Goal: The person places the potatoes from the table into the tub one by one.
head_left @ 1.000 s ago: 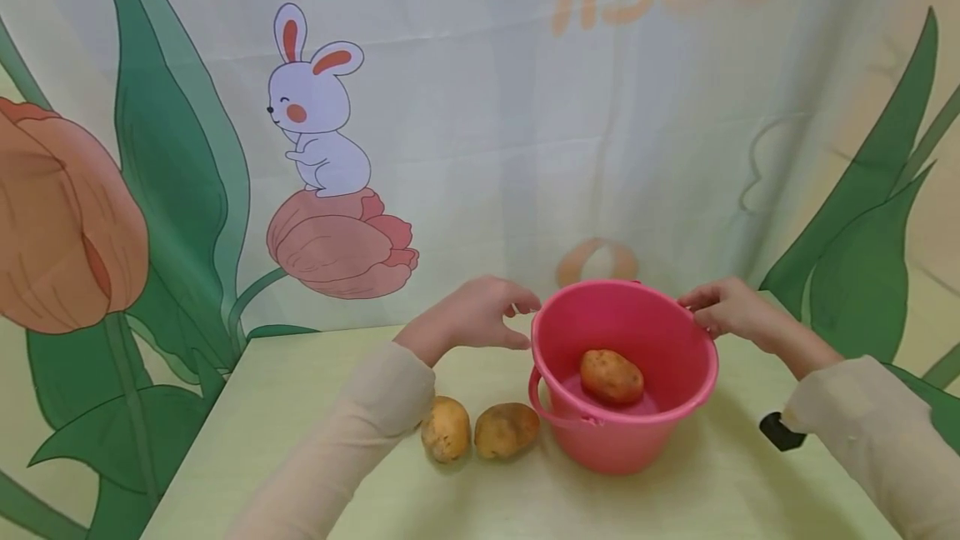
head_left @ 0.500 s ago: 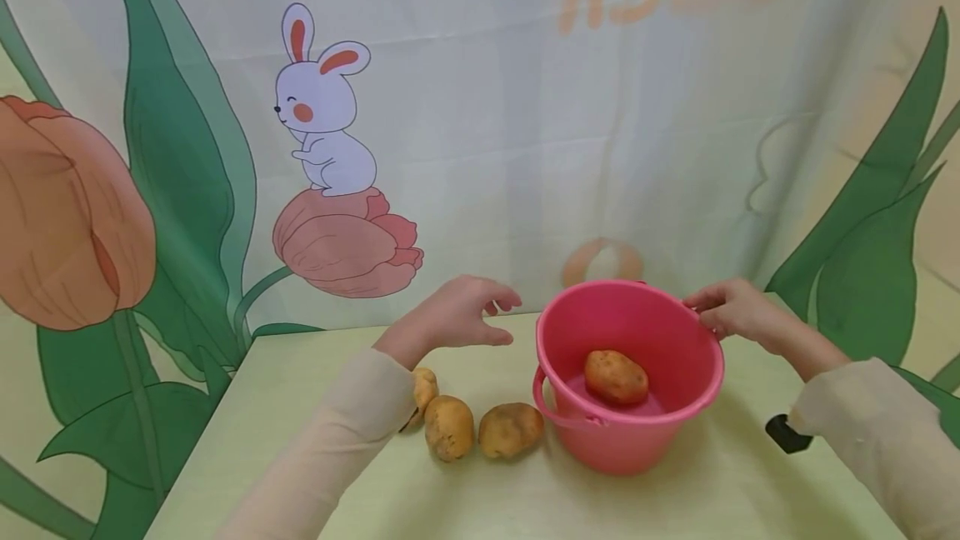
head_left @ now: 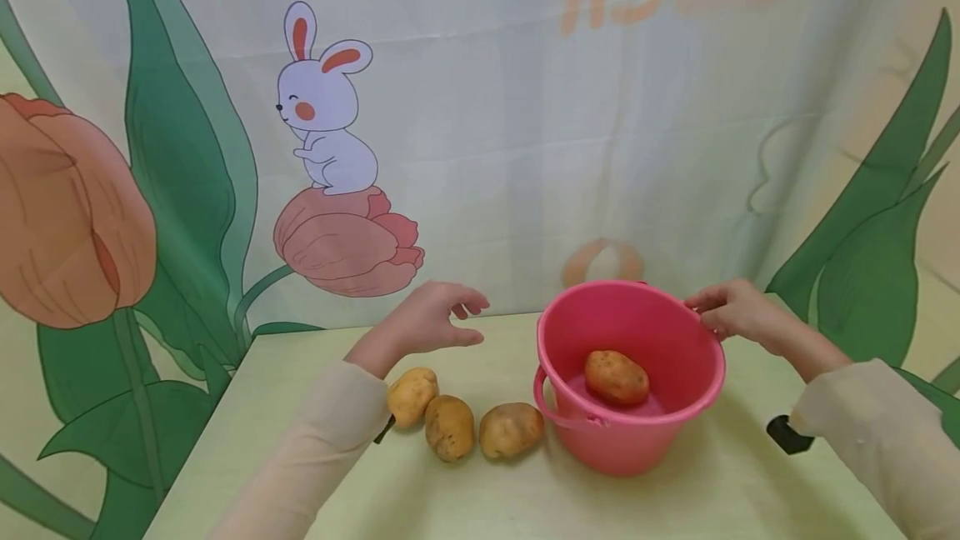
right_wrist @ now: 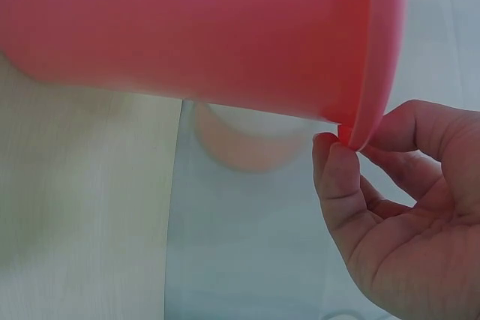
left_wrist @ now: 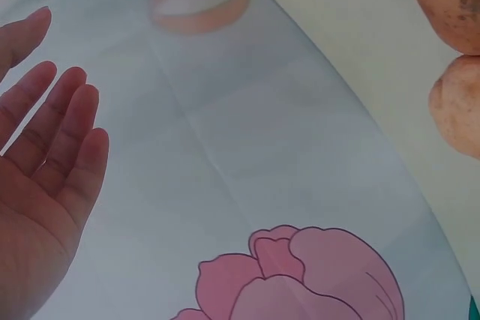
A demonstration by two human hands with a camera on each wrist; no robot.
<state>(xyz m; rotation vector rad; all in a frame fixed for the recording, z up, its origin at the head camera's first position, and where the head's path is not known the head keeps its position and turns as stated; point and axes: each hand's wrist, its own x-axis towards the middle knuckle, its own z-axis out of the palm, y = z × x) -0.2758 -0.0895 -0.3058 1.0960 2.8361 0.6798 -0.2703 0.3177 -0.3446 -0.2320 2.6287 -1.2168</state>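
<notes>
A pink bucket point(head_left: 615, 448) stands upright on the table with one potato point(head_left: 617, 377) lying inside. My right hand point(head_left: 738, 311) pinches the bucket's rim on its right side; in the right wrist view, thumb and fingers close on the rim's edge point(right_wrist: 382, 73). Held in the air left of the bucket, my left hand point(head_left: 431, 319) has nothing in it, its fingers relaxed and apart. Three more potatoes lie on the table left of the bucket: one beside it point(head_left: 512, 430), a middle one point(head_left: 450, 428), and one near my left sleeve point(head_left: 412, 397).
The bucket's pink handle point(head_left: 555, 413) hangs down on its left front. A fabric backdrop point(head_left: 480, 148) with a rabbit and tulips rises behind the pale table point(head_left: 585, 515). Something small and black point(head_left: 789, 434) shows at my right sleeve.
My left hand has drawn away from the bucket toward the left, uncovering the third potato by the sleeve. My right hand stays at the rim.
</notes>
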